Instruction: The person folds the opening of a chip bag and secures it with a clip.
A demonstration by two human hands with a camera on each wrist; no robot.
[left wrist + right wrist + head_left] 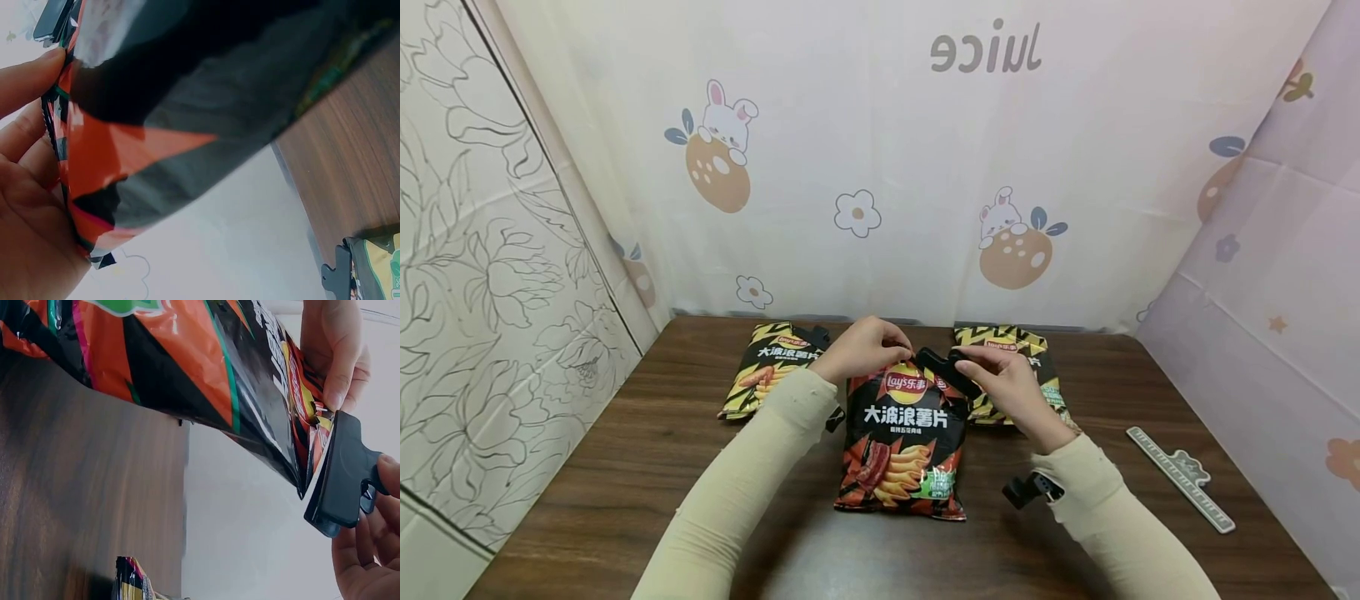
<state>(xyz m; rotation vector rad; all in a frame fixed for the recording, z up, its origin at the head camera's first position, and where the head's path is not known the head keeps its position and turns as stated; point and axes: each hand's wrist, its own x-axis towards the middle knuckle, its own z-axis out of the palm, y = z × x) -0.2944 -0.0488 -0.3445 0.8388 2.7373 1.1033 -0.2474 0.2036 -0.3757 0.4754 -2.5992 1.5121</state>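
Note:
A black and red chip bag [901, 433] stands in the middle of the table, its top edge pinched by the left hand [867, 350] between thumb and fingers. The right hand [1011, 385] grips a black clip [947, 372] by its handles at the bag's upper right corner. In the right wrist view the clip [342, 475] lies along the bag's top edge, its jaws slightly apart near the corner; whether they bite the bag cannot be told. The left wrist view has the left thumb and fingers [31, 78] on the bag's top edge.
Behind on the left lies a yellow and black chip bag [767, 367] with a black clip at its top; a similar bag [1047, 367] is behind on the right. A pale ruler-like clip [1180, 477] lies at the table's right. A printed curtain [887, 150] hangs behind.

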